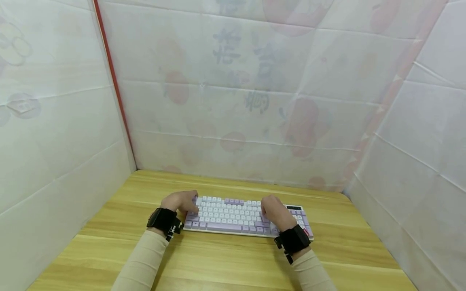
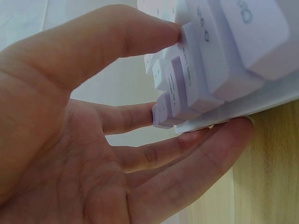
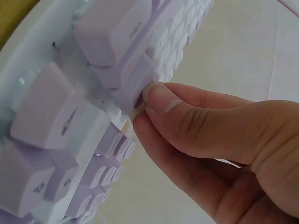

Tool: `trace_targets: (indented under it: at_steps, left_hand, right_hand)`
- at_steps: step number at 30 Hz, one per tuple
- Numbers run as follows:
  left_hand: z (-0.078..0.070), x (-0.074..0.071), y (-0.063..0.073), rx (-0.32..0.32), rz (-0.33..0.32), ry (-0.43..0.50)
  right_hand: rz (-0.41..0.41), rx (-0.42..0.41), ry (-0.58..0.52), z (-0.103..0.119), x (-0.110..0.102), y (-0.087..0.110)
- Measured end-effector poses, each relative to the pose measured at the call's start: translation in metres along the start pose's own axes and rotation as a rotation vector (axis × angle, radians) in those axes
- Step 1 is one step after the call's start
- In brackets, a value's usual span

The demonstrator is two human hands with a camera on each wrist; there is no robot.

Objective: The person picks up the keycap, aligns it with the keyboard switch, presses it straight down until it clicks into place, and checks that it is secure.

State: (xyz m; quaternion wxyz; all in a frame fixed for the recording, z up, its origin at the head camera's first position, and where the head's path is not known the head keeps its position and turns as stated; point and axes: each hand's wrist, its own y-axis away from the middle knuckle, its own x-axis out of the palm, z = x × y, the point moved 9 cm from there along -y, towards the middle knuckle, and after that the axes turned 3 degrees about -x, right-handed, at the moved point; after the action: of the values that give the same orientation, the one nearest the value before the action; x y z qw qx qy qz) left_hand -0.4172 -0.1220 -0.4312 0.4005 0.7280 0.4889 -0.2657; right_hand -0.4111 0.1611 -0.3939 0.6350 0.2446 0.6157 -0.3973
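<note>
A white and lilac keyboard (image 1: 223, 227) lies flat on the wooden table, with both hands at it. My left hand (image 1: 181, 201) grips its left end: in the left wrist view the thumb (image 2: 149, 35) presses on the keys while the other fingers (image 2: 201, 172) rest along the side edge. Over the right part of the keys is my right hand (image 1: 274, 211). Its thumb (image 3: 163, 100) and forefinger meet at the tips beside a lilac keycap (image 3: 135, 84), with nothing visible between them. Small dark specks (image 3: 55, 45) dot the strip between the key blocks.
The wooden table (image 1: 218, 262) extends around the keyboard. Pale printed sheeting (image 1: 233, 121) hangs behind it and on both sides, with a red strip (image 1: 113, 76) down the left corner. Black camera straps (image 1: 294, 241) sit on both wrists.
</note>
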Motion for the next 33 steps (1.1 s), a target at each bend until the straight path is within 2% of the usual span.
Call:
trace_targets:
  at_steps: [6, 11, 17, 22, 25, 33]
  left_hand:
    - [0.001, 0.0, 0.0, 0.004, 0.008, 0.008]
    - [0.001, -0.002, -0.001, 0.0, 0.006, 0.013]
    - [0.0, -0.001, -0.004, 0.002, 0.015, 0.011]
    - [0.0, -0.001, -0.003, -0.005, 0.015, 0.004]
    - [0.0, -0.001, -0.002, -0.004, 0.019, 0.004]
    - [-0.001, 0.0, -0.003, -0.003, 0.021, 0.013]
  right_hand:
    - [-0.013, 0.046, -0.005, -0.003, -0.001, 0.0]
    - [-0.005, 0.003, 0.035, 0.003, -0.001, -0.002]
    - [-0.038, -0.029, 0.1, 0.006, 0.005, -0.003]
    - [-0.01, -0.044, 0.024, 0.003, 0.013, -0.002]
    - [0.016, -0.018, -0.045, 0.0, 0.014, -0.001]
    - [0.035, -0.016, -0.072, -0.001, 0.01, -0.001]
